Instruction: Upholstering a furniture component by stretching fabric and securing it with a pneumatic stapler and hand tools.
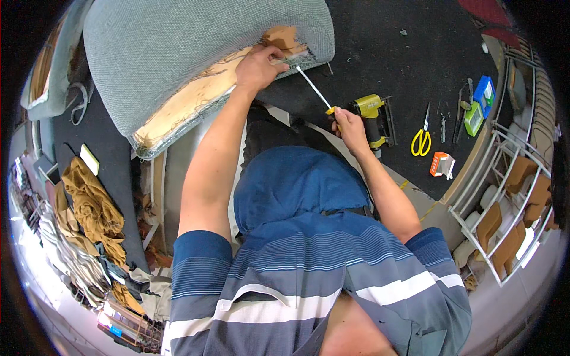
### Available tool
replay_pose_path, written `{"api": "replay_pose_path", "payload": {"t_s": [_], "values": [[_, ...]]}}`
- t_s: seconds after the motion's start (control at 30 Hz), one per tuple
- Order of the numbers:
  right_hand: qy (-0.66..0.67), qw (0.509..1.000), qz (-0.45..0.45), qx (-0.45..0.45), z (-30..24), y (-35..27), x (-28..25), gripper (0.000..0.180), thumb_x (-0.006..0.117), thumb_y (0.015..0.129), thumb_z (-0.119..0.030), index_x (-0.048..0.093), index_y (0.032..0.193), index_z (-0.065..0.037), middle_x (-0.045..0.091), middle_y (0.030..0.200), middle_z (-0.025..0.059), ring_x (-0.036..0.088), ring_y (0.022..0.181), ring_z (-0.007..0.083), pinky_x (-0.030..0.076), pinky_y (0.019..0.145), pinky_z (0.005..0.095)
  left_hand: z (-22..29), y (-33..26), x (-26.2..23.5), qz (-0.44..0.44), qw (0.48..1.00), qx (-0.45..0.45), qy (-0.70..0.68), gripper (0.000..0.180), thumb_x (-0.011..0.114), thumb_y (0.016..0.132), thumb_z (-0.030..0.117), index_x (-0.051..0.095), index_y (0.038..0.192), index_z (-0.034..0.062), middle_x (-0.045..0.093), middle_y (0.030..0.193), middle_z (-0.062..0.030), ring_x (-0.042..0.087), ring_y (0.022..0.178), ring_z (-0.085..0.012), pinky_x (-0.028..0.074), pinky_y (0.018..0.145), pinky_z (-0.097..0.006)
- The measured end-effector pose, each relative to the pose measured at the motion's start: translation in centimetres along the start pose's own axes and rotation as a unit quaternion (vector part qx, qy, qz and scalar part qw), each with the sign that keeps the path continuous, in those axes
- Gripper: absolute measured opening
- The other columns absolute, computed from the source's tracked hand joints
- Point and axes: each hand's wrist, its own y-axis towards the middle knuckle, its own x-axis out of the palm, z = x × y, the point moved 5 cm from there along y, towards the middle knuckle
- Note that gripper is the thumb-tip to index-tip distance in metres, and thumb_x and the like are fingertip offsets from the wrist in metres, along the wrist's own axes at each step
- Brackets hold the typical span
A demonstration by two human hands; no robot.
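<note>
A grey-green upholstered seat piece [202, 47] lies on the black-covered table, its underside edge showing a bare wooden panel [184, 98] with frayed threads. My left hand [258, 68] rests on that edge near its right end, thumb and fingers curled at the grey fabric border. What lies under the fingertips is partly hidden. In my right hand [351, 130] is a screwdriver [313, 88] with a yellow handle, gripped with its metal shaft pointing up and left. Its tip meets the fabric edge just right of my left thumb.
Right of my right hand stand a yellow-black staple gun [371, 107], yellow-handled scissors [422, 139], pliers [462, 113], an orange-white box [441, 165] and blue and green boxes [478, 110]. Brown cloth [92, 196] lies at left, below another upholstered piece [56, 65]. A metal rack [504, 202] stands far right.
</note>
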Motion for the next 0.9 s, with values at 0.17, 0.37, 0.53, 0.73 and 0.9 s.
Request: {"api": "replay_pose_path", "payload": {"t_s": [0.17,0.37,0.53,0.73,0.9], "values": [[0.461,0.800,-0.302,0.236,0.7,-0.5,2.8,0.051,0.038,0.108,-0.053,0.058,0.097,-0.007,0.051,0.063,0.0011,0.040,0.046,0.0096,0.032,0.042,0.0235,0.3,0.0,-0.4,0.006,1.000,0.003,0.009,0.036,0.081,0.078,0.041,0.073,0.109,0.0244,0.067,0.110,-0.0022,0.065,0.109,-0.0229,0.052,0.091,-0.039],[0.313,0.923,-0.169,0.146,2.2,-1.9,1.1,0.050,0.040,0.109,-0.048,0.061,0.096,-0.005,0.053,0.064,0.0023,0.043,0.047,0.0104,0.034,0.044,0.0240,-1.3,0.6,-0.4,-0.030,0.997,0.047,-0.055,0.042,0.078,0.082,0.041,0.073,0.116,0.0176,0.068,0.112,-0.0108,0.066,0.105,-0.0292,0.051,0.090,-0.041],[0.037,0.992,-0.111,0.043,4.6,-4.3,-4.3,0.048,0.051,0.105,-0.047,0.067,0.094,-0.003,0.061,0.068,0.0035,0.052,0.052,0.0112,0.041,0.049,0.0272,-1.1,-0.3,-0.6,-0.012,0.994,0.073,-0.076,0.046,0.078,0.081,0.041,0.071,0.118,0.0154,0.068,0.113,-0.0110,0.066,0.104,-0.0292,0.052,0.090,-0.040],[-0.319,0.946,-0.054,-0.018,-0.5,-5.7,-4.2,0.036,0.062,0.099,-0.037,0.066,0.104,-0.002,0.073,0.088,0.0176,0.071,0.074,0.0319,0.053,0.067,0.0392,-0.8,0.0,-0.6,0.044,0.994,0.103,-0.002,0.044,0.081,0.079,0.036,0.070,0.118,0.0173,0.067,0.109,-0.0076,0.067,0.102,-0.0266,0.053,0.088,-0.038],[-0.234,0.964,0.043,-0.120,-5.2,-5.3,-2.1,0.038,0.066,0.097,-0.030,0.059,0.128,-0.009,0.073,0.096,0.0209,0.071,0.085,0.0391,0.055,0.072,0.0433,-1.2,0.2,-0.5,-0.016,0.997,0.069,-0.032,0.041,0.083,0.078,0.031,0.071,0.116,0.0188,0.067,0.109,-0.0068,0.068,0.100,-0.0247,0.053,0.085,-0.038]]}}
